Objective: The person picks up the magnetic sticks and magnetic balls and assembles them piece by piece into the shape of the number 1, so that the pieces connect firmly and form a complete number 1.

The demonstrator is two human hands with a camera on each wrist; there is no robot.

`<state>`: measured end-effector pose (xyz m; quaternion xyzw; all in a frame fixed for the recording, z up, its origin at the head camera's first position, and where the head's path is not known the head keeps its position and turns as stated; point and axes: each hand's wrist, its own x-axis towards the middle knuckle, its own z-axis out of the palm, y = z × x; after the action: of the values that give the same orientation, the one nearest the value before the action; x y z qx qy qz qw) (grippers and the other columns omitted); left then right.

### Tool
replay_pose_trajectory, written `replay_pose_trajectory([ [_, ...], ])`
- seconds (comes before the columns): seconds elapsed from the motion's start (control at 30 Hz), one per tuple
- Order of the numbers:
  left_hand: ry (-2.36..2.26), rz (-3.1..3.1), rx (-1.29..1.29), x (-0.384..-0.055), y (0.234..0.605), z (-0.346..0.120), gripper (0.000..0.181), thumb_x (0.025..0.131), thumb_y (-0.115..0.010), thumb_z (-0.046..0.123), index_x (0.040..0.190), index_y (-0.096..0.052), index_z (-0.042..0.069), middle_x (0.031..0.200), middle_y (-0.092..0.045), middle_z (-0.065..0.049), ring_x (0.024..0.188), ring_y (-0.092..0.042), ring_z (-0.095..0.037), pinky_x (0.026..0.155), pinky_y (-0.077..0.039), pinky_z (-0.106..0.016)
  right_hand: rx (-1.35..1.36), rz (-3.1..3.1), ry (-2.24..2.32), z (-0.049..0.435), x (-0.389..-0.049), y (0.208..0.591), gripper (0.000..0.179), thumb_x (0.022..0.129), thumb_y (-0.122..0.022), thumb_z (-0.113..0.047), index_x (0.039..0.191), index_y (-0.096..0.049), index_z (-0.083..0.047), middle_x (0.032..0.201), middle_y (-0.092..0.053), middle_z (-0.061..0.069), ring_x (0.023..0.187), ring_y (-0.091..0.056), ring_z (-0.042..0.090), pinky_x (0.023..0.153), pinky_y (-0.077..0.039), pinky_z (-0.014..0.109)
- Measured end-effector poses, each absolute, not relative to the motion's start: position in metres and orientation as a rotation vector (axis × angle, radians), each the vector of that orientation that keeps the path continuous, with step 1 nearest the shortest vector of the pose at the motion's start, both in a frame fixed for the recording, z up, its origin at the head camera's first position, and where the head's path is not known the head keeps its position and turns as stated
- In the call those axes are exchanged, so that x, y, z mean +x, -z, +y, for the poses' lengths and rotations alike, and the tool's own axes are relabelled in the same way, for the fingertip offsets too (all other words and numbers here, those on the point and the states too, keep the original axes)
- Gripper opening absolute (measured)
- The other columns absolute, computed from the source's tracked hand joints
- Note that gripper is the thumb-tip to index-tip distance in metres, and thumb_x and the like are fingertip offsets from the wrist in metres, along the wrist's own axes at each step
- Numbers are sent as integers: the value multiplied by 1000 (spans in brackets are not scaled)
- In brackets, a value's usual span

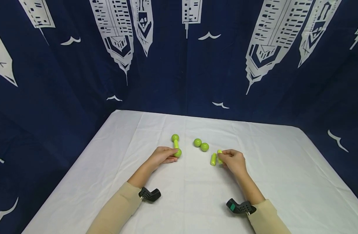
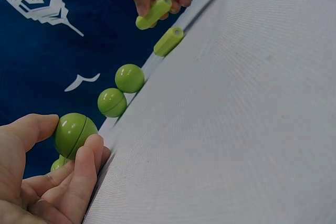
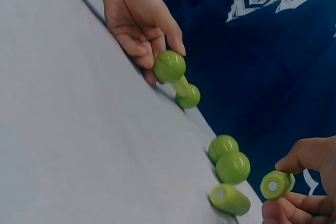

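The left grip (image 1: 164,155) pinches a green dumbbell (image 1: 176,144) by its near ball (image 1: 179,153); the right grip (image 1: 234,161) pinches a green rod (image 3: 277,184).

Likely filming booth: navy printed curtain (image 1: 170,78), white-covered table (image 1: 196,198), wrist cameras (image 1: 151,195).

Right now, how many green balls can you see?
4: a near ball pinched by the left hand, a far ball joined to it by a rod, plus a left loose ball and right loose ball, side by side on the cloth.
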<state>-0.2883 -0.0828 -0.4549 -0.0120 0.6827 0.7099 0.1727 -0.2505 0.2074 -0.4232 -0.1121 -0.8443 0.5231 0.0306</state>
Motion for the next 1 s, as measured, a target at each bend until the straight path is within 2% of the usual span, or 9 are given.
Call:
replay_pose_trajectory([
  [0.23,-2018,1925,-37,-286,453,-85,35,94,-66,17,110,-61,-13,77,-66,-6,67,-66,-8,67,-57,-16,-309,-2595,-1770,192,-245,418,37,88,-68,-20,112,-62,7,85,-66,6,63,-58,11,57,-53,20],
  [0.5,-2020,1924,-37,-286,453,-85,36,93,-66,16,112,-60,-14,79,-66,-8,68,-67,-9,68,-57,-17,-270,-2537,-1898,174,-243,421,34,86,-71,-17,109,-63,7,77,-64,1,58,-55,11,51,-49,21],
  [1.0,-2018,1944,-39,-286,453,-84,34,93,-67,17,110,-61,-12,80,-68,-7,69,-67,-10,70,-58,-19,-124,-2543,-1985,130,-243,428,30,85,-72,-15,105,-65,6,74,-65,3,58,-58,13,49,-49,22],
])
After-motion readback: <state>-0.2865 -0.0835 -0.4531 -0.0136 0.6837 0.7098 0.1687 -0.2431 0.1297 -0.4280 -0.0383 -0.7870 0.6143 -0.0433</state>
